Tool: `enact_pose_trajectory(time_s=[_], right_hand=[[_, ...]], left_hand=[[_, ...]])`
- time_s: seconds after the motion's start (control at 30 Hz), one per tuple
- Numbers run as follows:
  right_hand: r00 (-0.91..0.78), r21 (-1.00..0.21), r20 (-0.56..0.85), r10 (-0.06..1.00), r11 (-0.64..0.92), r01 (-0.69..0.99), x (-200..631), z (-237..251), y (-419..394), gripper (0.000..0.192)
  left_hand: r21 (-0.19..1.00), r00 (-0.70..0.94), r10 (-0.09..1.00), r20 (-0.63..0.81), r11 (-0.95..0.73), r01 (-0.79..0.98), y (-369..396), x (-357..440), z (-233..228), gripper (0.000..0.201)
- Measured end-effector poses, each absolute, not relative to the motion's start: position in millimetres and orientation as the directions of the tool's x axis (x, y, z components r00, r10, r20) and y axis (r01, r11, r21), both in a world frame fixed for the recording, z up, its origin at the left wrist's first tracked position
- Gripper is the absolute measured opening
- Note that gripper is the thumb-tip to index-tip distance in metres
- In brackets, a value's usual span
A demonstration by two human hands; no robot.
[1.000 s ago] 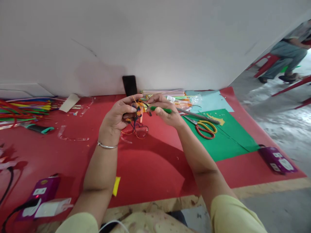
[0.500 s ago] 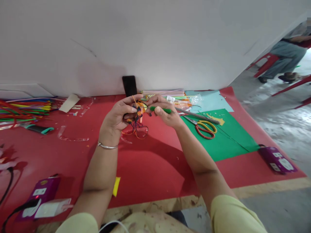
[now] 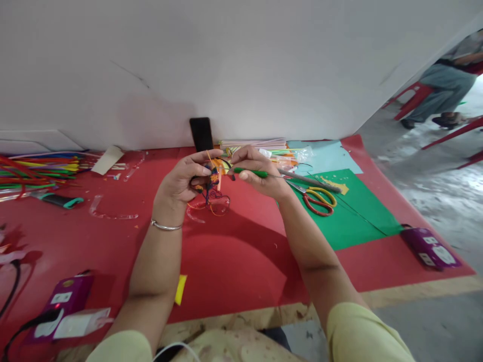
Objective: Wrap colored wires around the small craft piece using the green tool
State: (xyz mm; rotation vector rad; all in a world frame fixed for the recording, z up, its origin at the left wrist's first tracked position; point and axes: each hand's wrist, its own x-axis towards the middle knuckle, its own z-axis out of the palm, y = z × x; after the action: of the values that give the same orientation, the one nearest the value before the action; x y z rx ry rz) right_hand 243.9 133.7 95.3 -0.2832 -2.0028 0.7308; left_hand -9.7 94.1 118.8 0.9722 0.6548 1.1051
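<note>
My left hand (image 3: 184,177) is closed on a small piece of dark blue and orange crochet work (image 3: 214,177), with an orange strand pinched near the fingertips. Loose blue and orange yarn (image 3: 215,201) hangs below it in loops. In my right hand (image 3: 262,173) is a crochet hook with a green handle (image 3: 251,172), gripped between thumb and fingers. Its thin metal shaft points left at the crochet work; the tip is too small to make out. Both hands are held close together above the red table covering (image 3: 230,271).
Scissors (image 3: 319,201) lie on a green sheet (image 3: 350,221) at the right. A black phone (image 3: 201,133) leans against the white wall. Coloured pipe cleaners (image 3: 45,168) and a black-teal cutter (image 3: 60,200) lie left. Purple boxes (image 3: 430,247) sit on both sides. Someone sits far right.
My right hand and the hook have shifted very slightly to the right, away from the crochet work. My left hand stays nearly in place.
</note>
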Motion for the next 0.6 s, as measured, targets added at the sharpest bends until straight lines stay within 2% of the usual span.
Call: enact_pose_trajectory(time_s=[0.27, 0.6], right_hand=[[-0.579, -0.554, 0.698, 0.422, 0.83, -0.062, 250.3, 105.9, 126.9, 0.042], [-0.576, -0.576, 0.681, 0.453, 0.816, -0.039, 252.9, 106.2, 127.2, 0.037]], left_hand=[[0.909, 0.347, 0.936, 0.061, 0.091, -0.406, 95.4, -6.9, 116.5, 0.049], [0.925, 0.333, 0.943, 0.028, 0.101, -0.366, 93.3, -9.0, 115.9, 0.05]])
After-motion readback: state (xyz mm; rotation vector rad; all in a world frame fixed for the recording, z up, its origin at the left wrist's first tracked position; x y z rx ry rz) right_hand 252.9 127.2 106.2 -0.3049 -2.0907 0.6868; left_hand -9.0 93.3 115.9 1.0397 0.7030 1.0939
